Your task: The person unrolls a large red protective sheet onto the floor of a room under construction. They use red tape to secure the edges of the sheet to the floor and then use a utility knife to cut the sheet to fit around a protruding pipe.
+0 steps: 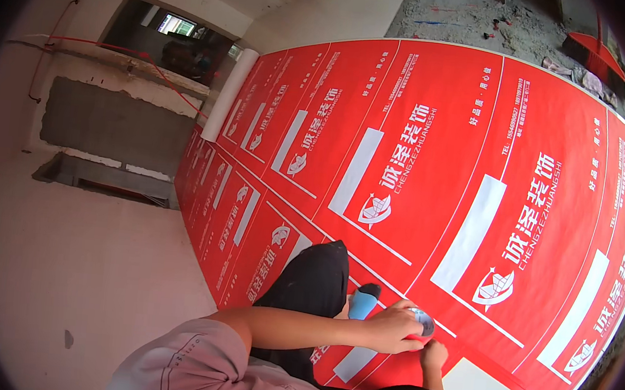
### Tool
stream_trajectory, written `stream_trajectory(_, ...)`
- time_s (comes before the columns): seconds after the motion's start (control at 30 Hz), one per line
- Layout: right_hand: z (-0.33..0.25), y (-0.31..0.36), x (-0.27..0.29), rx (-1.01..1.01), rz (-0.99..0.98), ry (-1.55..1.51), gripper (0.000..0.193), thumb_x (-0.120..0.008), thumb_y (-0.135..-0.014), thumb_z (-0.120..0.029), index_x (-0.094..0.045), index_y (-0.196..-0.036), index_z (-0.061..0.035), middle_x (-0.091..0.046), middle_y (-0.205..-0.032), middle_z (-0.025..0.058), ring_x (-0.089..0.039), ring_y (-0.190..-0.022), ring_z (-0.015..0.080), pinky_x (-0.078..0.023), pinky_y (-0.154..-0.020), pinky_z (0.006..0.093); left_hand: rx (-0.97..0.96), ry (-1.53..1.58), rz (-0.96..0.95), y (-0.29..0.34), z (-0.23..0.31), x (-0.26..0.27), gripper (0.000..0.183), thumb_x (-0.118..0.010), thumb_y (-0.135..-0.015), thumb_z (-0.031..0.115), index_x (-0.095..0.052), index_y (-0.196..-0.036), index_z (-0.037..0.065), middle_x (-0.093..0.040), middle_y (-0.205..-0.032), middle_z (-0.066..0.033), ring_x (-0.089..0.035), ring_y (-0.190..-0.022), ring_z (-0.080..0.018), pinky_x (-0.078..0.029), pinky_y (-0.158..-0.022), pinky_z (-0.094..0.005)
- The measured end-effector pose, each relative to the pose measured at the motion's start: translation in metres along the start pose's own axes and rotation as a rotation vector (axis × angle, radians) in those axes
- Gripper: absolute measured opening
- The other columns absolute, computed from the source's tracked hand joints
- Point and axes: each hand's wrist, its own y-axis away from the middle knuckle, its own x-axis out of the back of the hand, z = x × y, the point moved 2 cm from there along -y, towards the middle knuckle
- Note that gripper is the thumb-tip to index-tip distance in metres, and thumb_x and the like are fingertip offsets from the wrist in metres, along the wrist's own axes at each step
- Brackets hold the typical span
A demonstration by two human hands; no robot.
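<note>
Pale plaster wall [98,265] stands at left; red printed sheeting [430,205] covers the floor, its white roll end [229,97] at the far side; red-edged tape roll [428,327] is over the sheeting, grasped by my left fingers [398,335], which wrap its left side; my right fingers [432,355] are curled just beside its lower right; whether they grip the tape's end, I cannot tell; blue-and-black footwear [364,302] shows left of the roll.
</note>
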Motion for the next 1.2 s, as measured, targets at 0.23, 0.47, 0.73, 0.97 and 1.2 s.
stream_trajectory(0.23,-0.056,0.111,0.128,-0.426,0.022,-0.232,0.030,-0.074,-0.079,-0.026,-0.070,-0.089,0.0014,-0.071,-0.080,0.0189,-0.069,-0.075,0.0351,-0.054,-0.071,0.0438,0.122,0.380,0.206,0.161,0.062,0.105,0.026,-0.070,-0.088,0.022,-0.069,-0.101,0.001,-0.063,-0.077,-0.0169,-0.063,-0.081,-0.0293,-0.046,-0.078,-0.0385)
stream_trajectory(0.47,-0.153,0.374,0.358,-0.972,0.192,-0.514,0.027,-0.067,-0.088,-0.022,-0.064,-0.078,0.0026,-0.059,-0.059,0.0079,-0.059,-0.048,0.0169,-0.045,-0.037,0.0319,0.388,0.522,0.253,0.305,0.075,0.190,0.041,-0.066,-0.087,0.039,-0.072,-0.111,0.006,-0.071,-0.099,-0.0201,-0.069,-0.098,-0.0346,-0.053,-0.083,-0.0430)
stream_trajectory(0.73,-0.286,0.397,0.450,-0.902,0.172,-0.618,0.027,-0.067,-0.092,-0.029,-0.057,-0.079,-0.0069,-0.054,-0.060,0.0018,-0.049,-0.047,0.0120,-0.037,-0.038,0.0282,0.837,0.408,0.251,0.431,-0.012,0.298,0.053,-0.061,-0.084,0.057,-0.074,-0.105,0.010,-0.073,-0.099,-0.0161,-0.070,-0.096,-0.0323,-0.054,-0.083,-0.0421)
stream_trajectory(0.97,-0.375,0.235,0.478,-0.620,0.051,-0.700,0.032,-0.065,-0.091,-0.027,-0.061,-0.095,0.0045,-0.062,-0.074,0.0098,-0.060,-0.052,0.0193,-0.041,-0.035,0.0282,1.123,0.542,0.581,0.554,-0.032,0.305,0.053,-0.060,-0.085,0.056,-0.075,-0.099,0.007,-0.073,-0.096,-0.0189,-0.070,-0.093,-0.0341,-0.054,-0.079,-0.0445)
stream_trajectory(1.2,-0.470,0.083,0.489,-0.494,-0.144,-0.519,0.024,-0.064,-0.089,-0.024,-0.059,-0.091,-0.0005,-0.058,-0.070,0.0052,-0.056,-0.051,0.0146,-0.037,-0.037,0.0270,1.246,0.737,0.887,0.624,0.014,0.260,0.058,-0.060,-0.084,0.058,-0.074,-0.090,0.002,-0.071,-0.084,-0.0233,-0.071,-0.084,-0.0355,-0.054,-0.075,-0.0444)
